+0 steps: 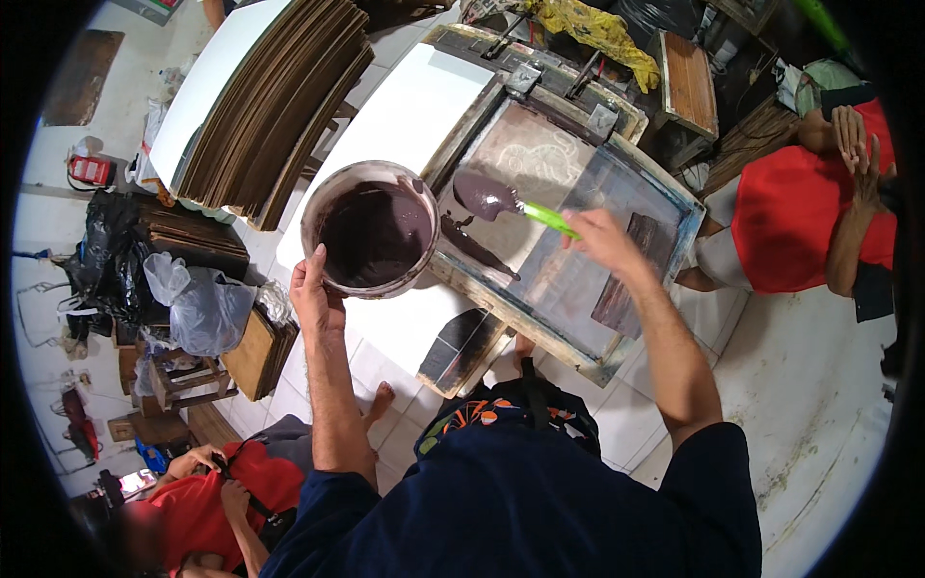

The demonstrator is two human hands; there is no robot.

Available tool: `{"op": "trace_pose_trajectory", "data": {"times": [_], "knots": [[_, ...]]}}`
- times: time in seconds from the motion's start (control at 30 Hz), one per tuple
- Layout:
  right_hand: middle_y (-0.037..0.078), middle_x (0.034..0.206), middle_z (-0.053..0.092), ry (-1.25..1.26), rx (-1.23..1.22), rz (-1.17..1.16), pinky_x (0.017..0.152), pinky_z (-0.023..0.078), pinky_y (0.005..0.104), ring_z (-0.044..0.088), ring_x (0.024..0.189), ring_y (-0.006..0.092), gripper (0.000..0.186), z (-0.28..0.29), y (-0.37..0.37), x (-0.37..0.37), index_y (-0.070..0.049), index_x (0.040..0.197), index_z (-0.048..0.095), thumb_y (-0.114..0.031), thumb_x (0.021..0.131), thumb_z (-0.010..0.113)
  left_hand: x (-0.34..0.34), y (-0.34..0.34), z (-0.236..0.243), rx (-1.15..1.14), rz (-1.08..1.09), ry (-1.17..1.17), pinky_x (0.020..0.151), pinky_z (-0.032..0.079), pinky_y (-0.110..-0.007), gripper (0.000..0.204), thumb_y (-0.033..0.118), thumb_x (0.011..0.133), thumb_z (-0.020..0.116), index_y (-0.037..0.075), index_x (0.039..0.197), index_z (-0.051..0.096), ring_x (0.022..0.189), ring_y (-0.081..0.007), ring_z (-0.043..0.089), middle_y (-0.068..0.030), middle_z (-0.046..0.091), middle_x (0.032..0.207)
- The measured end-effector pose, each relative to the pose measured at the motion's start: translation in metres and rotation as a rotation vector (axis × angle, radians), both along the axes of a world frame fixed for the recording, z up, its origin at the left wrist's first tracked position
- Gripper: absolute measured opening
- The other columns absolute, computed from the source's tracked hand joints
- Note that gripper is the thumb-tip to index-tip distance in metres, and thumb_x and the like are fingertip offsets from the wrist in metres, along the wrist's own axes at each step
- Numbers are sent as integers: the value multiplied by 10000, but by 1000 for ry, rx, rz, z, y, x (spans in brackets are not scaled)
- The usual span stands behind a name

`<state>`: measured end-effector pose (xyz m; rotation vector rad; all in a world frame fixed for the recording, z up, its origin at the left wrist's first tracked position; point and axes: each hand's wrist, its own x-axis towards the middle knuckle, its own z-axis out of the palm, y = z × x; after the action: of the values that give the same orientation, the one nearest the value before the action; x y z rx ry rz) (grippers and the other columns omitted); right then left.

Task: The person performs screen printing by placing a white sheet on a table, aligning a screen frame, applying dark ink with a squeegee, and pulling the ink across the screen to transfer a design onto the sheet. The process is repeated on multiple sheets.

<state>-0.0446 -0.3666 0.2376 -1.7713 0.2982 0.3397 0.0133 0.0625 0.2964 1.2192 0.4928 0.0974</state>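
Workshop clutter on the tiled floor

A stack of brown boards (pixel 275 106) under a white sheet rises at the far left, with black bags (pixel 106 260) and a clear plastic bag (pixel 198 308) nearer; a yellow cloth (pixel 597 29) lies far off, and a seated person in red (pixel 800 217) is at right.

A white table (pixel 405 125) carries a wooden-framed printing screen (pixel 578 279), with a dark squeegee (pixel 461 352) at its edge.

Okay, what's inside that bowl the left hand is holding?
The bowl is partly filled with thick, dark purple-brown ink that also coats its inner walls. The left hand grips its near rim. The ink covers the bowl's bottom, so nothing beneath it shows.
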Motion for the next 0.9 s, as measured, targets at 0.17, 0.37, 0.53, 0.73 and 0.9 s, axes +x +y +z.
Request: {"op": "trace_pose_trajectory", "data": {"times": [0.17, 0.37, 0.53, 0.73, 0.9], "knots": [[119, 618, 629, -176, -329, -17, 580, 503, 427, 656, 605, 295, 431, -71, 87, -4, -30, 828, 726, -361, 1048, 560, 6, 6, 6, 1, 30, -52, 558, 632, -317, 195, 141, 938, 777, 91, 935, 589, 673, -160, 724, -62, 725, 845], [190, 786, 683, -437, -645, -27, 637, 535, 531, 681, 717, 431, 255, -93, 122, -53, -41, 909, 639, -266, 1025, 600, 6, 11, 8, 1, 35, -64, 573, 630, -315, 201, 144, 935, 783, 89, 931, 590, 677, -157, 720, -54, 722, 842], [171, 764, 665, -447, -784, -13, 583, 529, 522, 676, 672, 406, 200, -100, 88, -121, -51, 925, 622, -232, 1009, 626, 4, 9, 7, 9, 33, -31, 539, 613, -307, 220, 161, 930, 792, 86, 934, 585, 637, -152, 701, -52, 709, 813], [168, 773, 654, -478, -746, -15, 583, 521, 498, 660, 664, 406, 168, -105, 74, -150, -51, 972, 638, -213, 1009, 624, 1, -3, 10, 29, -7, -31, 507, 598, -299, 235, 170, 927, 797, 89, 924, 576, 609, -150, 693, -65, 707, 803], [168, 763, 643, -499, -743, -6, 586, 520, 488, 655, 661, 402, 182, -105, 70, -152, -44, 924, 610, -205, 1008, 624, 3, -11, 10, 37, -37, -46, 513, 598, -296, 253, 176, 920, 807, 94, 927, 568, 615, -145, 690, -64, 708, 802]]}}
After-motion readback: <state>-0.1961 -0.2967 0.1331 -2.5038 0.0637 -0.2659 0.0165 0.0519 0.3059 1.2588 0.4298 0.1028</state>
